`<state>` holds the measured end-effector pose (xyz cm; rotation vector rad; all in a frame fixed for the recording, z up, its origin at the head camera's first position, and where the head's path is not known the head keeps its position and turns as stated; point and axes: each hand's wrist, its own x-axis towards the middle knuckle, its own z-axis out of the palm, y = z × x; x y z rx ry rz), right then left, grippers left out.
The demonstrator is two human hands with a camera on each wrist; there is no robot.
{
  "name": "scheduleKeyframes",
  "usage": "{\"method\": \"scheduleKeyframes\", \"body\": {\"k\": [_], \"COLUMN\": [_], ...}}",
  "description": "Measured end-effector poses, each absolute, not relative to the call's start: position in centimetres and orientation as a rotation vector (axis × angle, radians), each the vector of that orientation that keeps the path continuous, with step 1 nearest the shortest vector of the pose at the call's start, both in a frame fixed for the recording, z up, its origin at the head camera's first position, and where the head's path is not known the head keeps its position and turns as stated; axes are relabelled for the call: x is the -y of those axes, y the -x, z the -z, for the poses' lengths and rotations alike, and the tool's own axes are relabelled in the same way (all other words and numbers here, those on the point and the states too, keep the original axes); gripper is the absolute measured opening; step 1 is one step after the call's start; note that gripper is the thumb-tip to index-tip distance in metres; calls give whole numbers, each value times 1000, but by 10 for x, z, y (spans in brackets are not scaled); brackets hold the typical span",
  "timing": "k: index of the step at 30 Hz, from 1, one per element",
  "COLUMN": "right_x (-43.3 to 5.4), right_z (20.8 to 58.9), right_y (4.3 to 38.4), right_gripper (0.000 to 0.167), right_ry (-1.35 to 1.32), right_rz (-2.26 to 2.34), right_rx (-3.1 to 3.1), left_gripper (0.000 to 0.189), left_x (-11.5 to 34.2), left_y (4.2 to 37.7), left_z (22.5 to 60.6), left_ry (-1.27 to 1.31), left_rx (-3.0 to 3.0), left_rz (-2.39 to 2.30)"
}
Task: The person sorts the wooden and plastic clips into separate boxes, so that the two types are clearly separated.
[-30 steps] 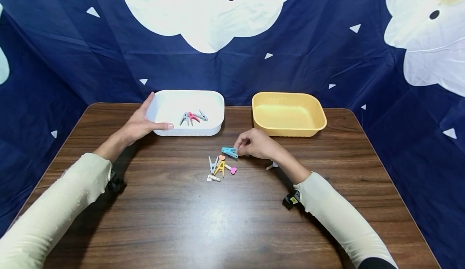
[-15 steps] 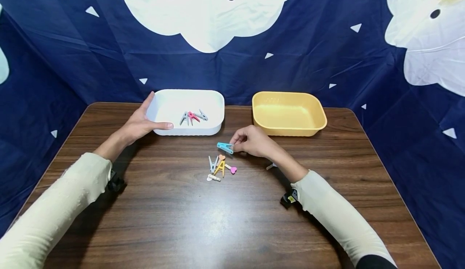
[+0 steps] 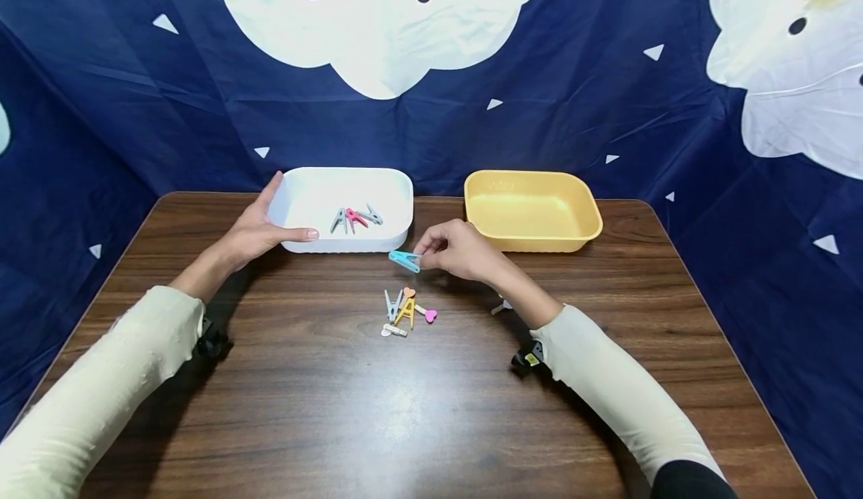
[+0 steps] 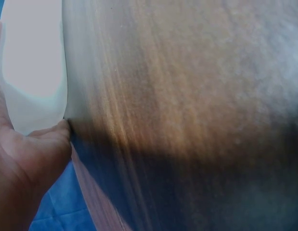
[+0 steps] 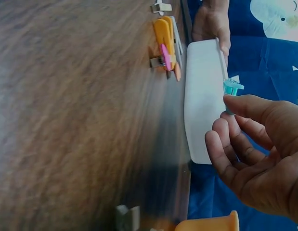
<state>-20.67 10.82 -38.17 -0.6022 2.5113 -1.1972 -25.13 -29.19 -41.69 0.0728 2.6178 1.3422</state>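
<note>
Between thumb and fingertips, my right hand (image 3: 461,252) pinches a light blue clothespin (image 3: 404,261) above the table, close to the front right of the white basin (image 3: 323,245). The right wrist view shows the clothespin end-on (image 5: 230,86) past the fingertips. My left hand (image 3: 246,235) rests on the left end of the basin, thumb straight along the front wall and a finger stretched along the side. In the basin lie two grey clothespins (image 3: 371,215) and a red clothespin (image 3: 353,217). Below the right hand is a small pile with a yellow clothespin (image 3: 407,312) and a pale blue clothespin (image 3: 392,304).
Small wooden clips with heart ends, pink (image 3: 430,316), orange (image 3: 408,292) and white (image 3: 394,330), lie in the same pile. A yellow basin (image 3: 533,245) stands at the back right. Another small clip (image 3: 502,306) lies partly hidden under the right forearm. A blue curtain (image 3: 445,139) hangs behind the table.
My right hand has carried the light blue clothespin away from the pile, leftward and back toward the white basin. My left hand stays on the basin.
</note>
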Motion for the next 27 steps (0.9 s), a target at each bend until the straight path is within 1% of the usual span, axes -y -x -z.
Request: {"method": "scheduleKeyframes", "body": {"k": [15, 27], "right_x": [-95, -91], "right_z": [366, 365], "right_y": [214, 224], "right_gripper": [3, 5], "right_ry": [624, 614], "right_rz": [1339, 1381], "right_rx": [-2530, -2560], "left_gripper": [145, 145], "left_x": [292, 293], "left_y": [249, 249], "left_z": [417, 419], "left_ry": [-70, -66], "left_rx": [-2630, -2635], "left_rz": [-1336, -1332]}}
